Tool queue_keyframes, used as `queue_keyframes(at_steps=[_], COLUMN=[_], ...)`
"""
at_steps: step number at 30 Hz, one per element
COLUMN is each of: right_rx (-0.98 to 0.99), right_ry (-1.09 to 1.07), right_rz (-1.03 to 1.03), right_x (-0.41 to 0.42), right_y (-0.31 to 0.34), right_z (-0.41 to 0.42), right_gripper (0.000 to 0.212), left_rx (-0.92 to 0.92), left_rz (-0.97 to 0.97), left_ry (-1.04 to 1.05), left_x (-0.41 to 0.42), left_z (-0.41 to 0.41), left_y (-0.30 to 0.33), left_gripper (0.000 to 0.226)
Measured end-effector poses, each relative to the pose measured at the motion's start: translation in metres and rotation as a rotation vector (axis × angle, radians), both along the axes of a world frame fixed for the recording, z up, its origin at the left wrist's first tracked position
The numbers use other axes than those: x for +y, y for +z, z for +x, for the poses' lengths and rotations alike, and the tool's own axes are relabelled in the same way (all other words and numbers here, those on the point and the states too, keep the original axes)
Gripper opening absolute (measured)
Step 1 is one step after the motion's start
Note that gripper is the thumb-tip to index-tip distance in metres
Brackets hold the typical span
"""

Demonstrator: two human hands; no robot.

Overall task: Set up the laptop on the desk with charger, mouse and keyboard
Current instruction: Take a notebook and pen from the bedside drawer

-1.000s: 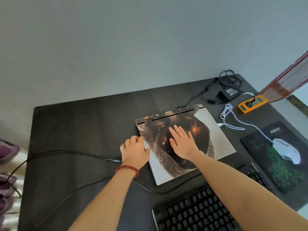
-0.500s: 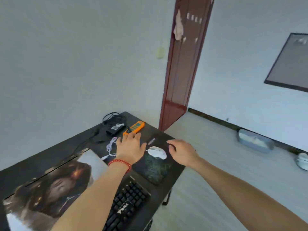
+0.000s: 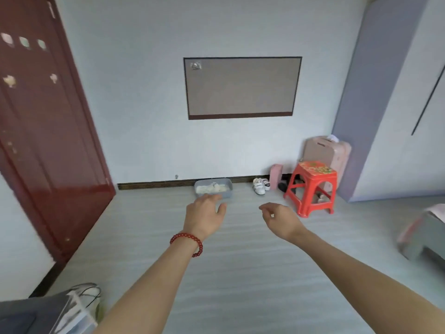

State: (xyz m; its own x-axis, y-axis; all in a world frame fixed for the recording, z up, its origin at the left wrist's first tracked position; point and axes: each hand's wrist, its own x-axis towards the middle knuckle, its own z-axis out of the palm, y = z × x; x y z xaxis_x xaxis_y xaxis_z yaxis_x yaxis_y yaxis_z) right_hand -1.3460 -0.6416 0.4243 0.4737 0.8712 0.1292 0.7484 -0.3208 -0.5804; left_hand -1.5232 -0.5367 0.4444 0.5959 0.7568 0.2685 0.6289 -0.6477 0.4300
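The desk, laptop, charger, mouse and keyboard are all out of view; I face away from them into the room. My left hand [image 3: 206,214], with a red bead bracelet at the wrist, is held out over the floor, fingers loosely apart and holding nothing. My right hand [image 3: 279,219] hangs beside it, fingers curled loosely, also holding nothing. Both forearms reach forward from the bottom of the view.
A dark red door [image 3: 45,131] stands at the left. A red plastic stool [image 3: 311,188], a pink suitcase [image 3: 326,150], white shoes [image 3: 260,185] and a grey tray [image 3: 214,188] sit along the far wall. A grey-and-white object [image 3: 72,309] lies at the bottom left.
My view has swung right, off the desk and past the door to the far wall. Both hands have left the laptop and the mouse area and now hang in the air.
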Motion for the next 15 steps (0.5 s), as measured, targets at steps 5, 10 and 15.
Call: queue_keyframes(at_steps=[5, 10, 15], right_rx=[-0.027, -0.018, 0.013], right_ry=[-0.169, -0.321, -0.574], right_rz=[0.037, 0.097, 0.152], right_x=[0.006, 0.021, -0.022], right_y=[-0.004, 0.021, 0.035], right_z=[0.173, 0.337, 0.51], right_gripper=[0.03, 0.029, 0.029], left_rx=[-0.061, -0.129, -0.165], left_rz=[0.066, 0.037, -0.043], left_ry=[-0.202, -0.337, -0.549], left_x=[0.033, 0.074, 0.062], left_z=[0.192, 0.38, 0.599], left_y=[-0.005, 0.007, 0.019], left_gripper=[0.032, 0.024, 0.027])
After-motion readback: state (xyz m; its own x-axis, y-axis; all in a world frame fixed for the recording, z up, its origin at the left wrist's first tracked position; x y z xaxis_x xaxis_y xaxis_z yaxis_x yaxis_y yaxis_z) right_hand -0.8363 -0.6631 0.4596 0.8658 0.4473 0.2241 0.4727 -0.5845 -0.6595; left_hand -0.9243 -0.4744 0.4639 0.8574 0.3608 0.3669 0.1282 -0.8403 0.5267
